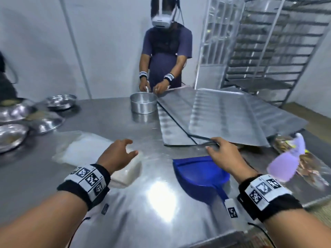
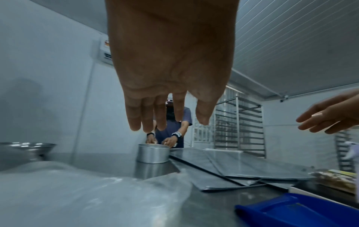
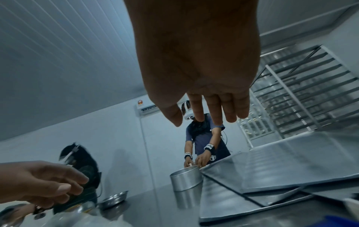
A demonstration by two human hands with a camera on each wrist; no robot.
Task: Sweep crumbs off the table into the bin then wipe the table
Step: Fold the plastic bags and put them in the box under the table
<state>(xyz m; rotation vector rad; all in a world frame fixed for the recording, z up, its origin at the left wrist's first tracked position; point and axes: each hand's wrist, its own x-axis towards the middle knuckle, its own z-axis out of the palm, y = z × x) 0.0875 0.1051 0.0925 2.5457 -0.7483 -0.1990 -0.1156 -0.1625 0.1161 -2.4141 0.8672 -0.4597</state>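
Observation:
A blue dustpan (image 1: 198,174) lies flat on the steel table (image 1: 152,203), its handle pointing toward me and ending in a white tagged piece (image 1: 231,208). My right hand (image 1: 211,144) hovers open above the pan's far rim, holding nothing, with its fingertips near the corner of the metal trays (image 1: 215,119). Over a clear plastic bag (image 1: 80,149) of pale powder hovers my left hand (image 1: 131,147), fingers loosely spread and empty. In the left wrist view the dustpan (image 2: 291,210) sits low right and the bag (image 2: 77,192) low left. No crumbs or bin can be made out.
A purple spray bottle (image 1: 286,158) stands at the right beside a packet of brownish food (image 1: 308,167). Across the table a person (image 1: 166,51) handles a round tin (image 1: 143,102). Steel bowls (image 1: 50,120) crowd the left side. A tray rack (image 1: 268,51) stands at the back right.

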